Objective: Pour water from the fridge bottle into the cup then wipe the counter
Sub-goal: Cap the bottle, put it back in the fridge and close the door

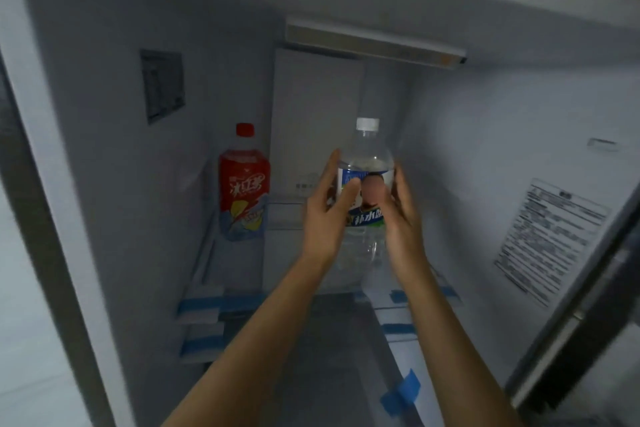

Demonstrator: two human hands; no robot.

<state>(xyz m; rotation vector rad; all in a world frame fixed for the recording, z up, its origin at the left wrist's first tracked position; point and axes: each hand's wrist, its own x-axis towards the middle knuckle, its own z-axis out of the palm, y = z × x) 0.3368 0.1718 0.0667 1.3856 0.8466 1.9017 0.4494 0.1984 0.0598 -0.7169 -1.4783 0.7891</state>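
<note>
Both forearms are reaching into the open fridge (104, 97), over blue tape strips (401, 392) stuck on the shelf fronts below the water bottle (367, 163). The left hand (325, 215) is wrapping the bottle's left side, thumb lying across the label. The right hand (405, 215) is cupping the right side, fingers bent against the plastic. Left grip: holding the bottle. Right grip: holding the bottle as well.

The water bottle is standing upright between the two hands, at mid-height in the fridge, in front of the back wall. It is looking clear, with a white cap and a blue, white and green label; the lower body is blurred.

Left of the water bottle, well apart, a red-capped drink bottle (244, 184) is sitting near the left wall. Open room is showing above the cap, up to the light bar (374, 45). Right of the water bottle, a printed sticker (550, 239) is lying on the right wall.
</note>
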